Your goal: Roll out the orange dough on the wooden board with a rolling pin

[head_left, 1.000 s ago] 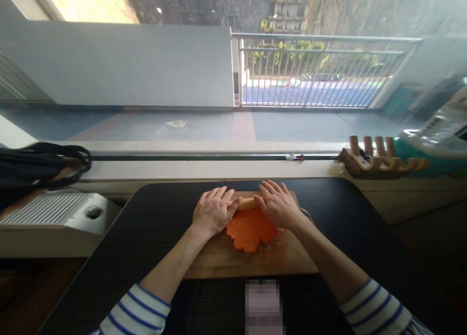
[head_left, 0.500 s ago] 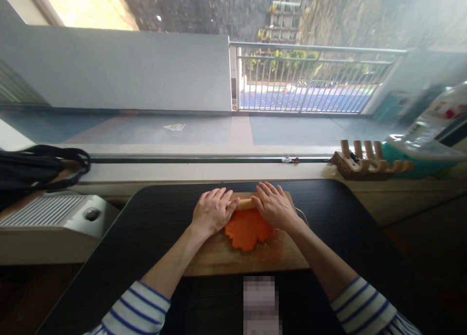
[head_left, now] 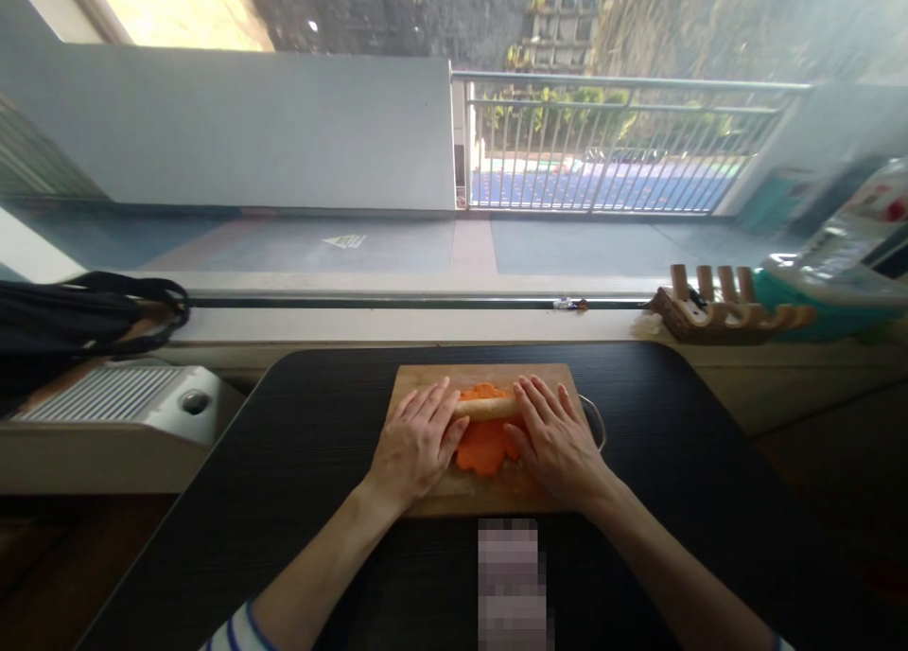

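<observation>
A wooden rolling pin (head_left: 487, 408) lies across a flat, ragged-edged sheet of orange dough (head_left: 486, 446), with some of the dough showing on its far side. My left hand (head_left: 418, 443) lies over the pin's left end, fingers stretched forward and thumb pointing inward. Over the right end rests my right hand (head_left: 557, 438), its fingers also extended and slightly spread. Both palms cover the pin's ends. Beneath the dough is a wooden cutting board (head_left: 446, 500) with a metal handle at its right side.
The board sits on a black table (head_left: 305, 443) by a window. A wooden rack (head_left: 716, 310) and a teal container (head_left: 809, 301) stand on the sill at right, beside a plastic bottle. At left are a black bag (head_left: 71, 315) and a white slatted unit (head_left: 142, 414).
The rolling pin has come back toward me over the dough, and both hands moved with it. Dough now shows beyond the pin. The view has shifted slightly.
</observation>
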Available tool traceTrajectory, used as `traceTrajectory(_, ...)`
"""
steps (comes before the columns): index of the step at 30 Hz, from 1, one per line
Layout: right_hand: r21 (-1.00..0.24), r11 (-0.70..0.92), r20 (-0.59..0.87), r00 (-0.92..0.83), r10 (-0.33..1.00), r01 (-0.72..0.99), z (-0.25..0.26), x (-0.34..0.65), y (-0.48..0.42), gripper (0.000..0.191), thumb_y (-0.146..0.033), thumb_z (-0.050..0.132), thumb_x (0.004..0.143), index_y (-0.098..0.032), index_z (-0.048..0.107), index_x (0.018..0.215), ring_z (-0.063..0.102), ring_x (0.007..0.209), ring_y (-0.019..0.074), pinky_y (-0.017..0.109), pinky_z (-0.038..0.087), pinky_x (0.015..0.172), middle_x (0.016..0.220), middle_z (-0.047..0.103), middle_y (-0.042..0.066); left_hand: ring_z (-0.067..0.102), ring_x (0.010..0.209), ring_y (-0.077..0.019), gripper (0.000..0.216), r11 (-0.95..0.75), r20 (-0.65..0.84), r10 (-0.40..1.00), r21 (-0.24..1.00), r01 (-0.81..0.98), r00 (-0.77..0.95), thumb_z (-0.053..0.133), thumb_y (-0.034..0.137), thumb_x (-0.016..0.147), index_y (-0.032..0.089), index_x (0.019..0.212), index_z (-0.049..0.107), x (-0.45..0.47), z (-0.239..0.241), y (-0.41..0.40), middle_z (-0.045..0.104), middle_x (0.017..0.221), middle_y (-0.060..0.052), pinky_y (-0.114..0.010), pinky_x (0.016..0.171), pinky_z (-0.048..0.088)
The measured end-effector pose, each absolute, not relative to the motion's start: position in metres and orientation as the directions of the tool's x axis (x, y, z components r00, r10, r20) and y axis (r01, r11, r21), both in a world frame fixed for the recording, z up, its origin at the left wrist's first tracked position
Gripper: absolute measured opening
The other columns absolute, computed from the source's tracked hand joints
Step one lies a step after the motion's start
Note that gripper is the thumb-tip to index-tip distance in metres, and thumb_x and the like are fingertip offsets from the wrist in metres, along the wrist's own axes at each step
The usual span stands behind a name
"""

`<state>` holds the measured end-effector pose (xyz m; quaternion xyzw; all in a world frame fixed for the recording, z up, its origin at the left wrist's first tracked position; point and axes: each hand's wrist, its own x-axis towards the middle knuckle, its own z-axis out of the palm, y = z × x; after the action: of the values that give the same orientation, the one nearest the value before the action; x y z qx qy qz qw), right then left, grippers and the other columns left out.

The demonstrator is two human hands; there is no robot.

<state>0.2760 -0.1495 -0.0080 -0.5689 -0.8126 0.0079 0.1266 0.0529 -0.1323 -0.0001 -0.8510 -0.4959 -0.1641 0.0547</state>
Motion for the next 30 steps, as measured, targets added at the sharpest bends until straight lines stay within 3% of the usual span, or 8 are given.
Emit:
traceTrajectory(14, -0.175, 0.295, 0.08, -0.285, 0.955, 0.939, 0.007, 0.267, -0.087, 0.058, -0.044, 0.021, 0.098, -0.008, 0.044, 0.137, 0.029, 0.138, 0.0259, 0.053, 0.012, 0.114, 0.145, 0.041, 0.015, 0.051, 0.123, -0.0279, 0.056, -0.397, 0.266, 0.89, 0.05, 0.916, 0.371, 0.023, 0.048, 0.095, 0.017, 0.124, 0.059, 0.061, 0.002, -0.077, 0.058, 0.13, -0.013, -0.048, 0.103, 0.038)
traceTrajectory(21, -0.172, 0.279, 0.112, -0.262, 0.958, 0.945, 0.009, 0.262, -0.08, 0.056, -0.044, 0.021, 0.098, -0.01, 0.048, 0.135, 0.029, 0.138, 0.0269, 0.055, 0.013, 0.113, 0.143, 0.044, 0.013, 0.053, 0.121, -0.0253, 0.055, -0.381, 0.213, 0.905, 0.021, 0.924, 0.368, 0.021, 0.046, 0.096, 0.017, 0.122, 0.06, 0.061, 0.002, -0.068, 0.061, 0.127, -0.011, -0.043, 0.101, 0.041)
traceTrajectory(30, -0.215, 0.305, 0.189, -0.267, 0.945, 0.928, -0.005, 0.269, -0.106, 0.055, -0.044, 0.026, 0.098, -0.011, 0.042, 0.139, 0.027, 0.139, 0.0249, 0.053, 0.011, 0.115, 0.147, 0.039, 0.01, 0.053, 0.121, -0.0265, 0.056, -0.414, 0.289, 0.876, 0.041, 0.909, 0.386, 0.024, 0.046, 0.096, 0.01, 0.122, 0.059, 0.061, -0.002, -0.094, 0.06, 0.127, -0.014, -0.044, 0.104, 0.038)
